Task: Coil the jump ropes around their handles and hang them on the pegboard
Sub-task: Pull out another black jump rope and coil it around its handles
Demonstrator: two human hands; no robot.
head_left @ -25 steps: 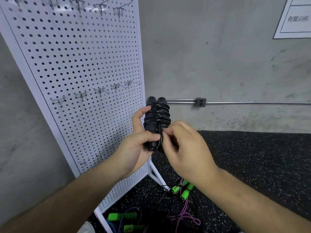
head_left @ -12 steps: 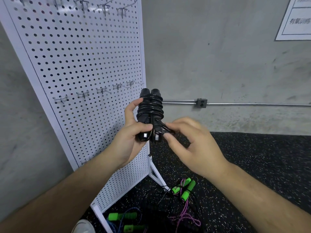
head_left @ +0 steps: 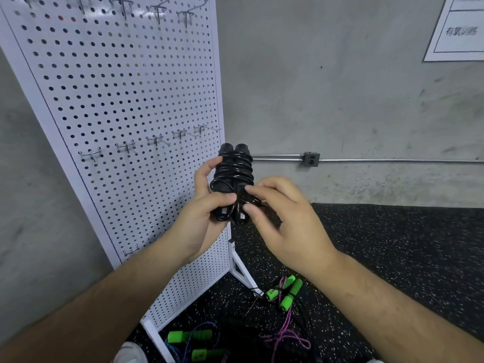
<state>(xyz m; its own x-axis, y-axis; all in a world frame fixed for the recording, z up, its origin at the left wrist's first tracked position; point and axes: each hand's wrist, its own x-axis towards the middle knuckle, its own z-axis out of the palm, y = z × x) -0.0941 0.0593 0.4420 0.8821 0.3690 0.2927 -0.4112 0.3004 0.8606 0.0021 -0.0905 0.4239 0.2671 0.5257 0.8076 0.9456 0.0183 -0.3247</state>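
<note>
A black jump rope is coiled tightly round its two upright handles, held at chest height in front of the white pegboard. My left hand grips the lower part of the bundle, thumb across the front. My right hand pinches the loose end of the cord at the bundle's right side, with thumb and fingertips. A row of metal hooks crosses the middle of the board just left of the bundle.
On the speckled black floor lie a purple rope with green handles and a blue rope with green handles by the pegboard's foot. More hooks line the board's top. A conduit with an outlet box runs along the concrete wall.
The bundle and both hands have drifted slightly left towards the pegboard. My right hand opened from covering the bundle's lower end and now pinches the cord end at its side.
</note>
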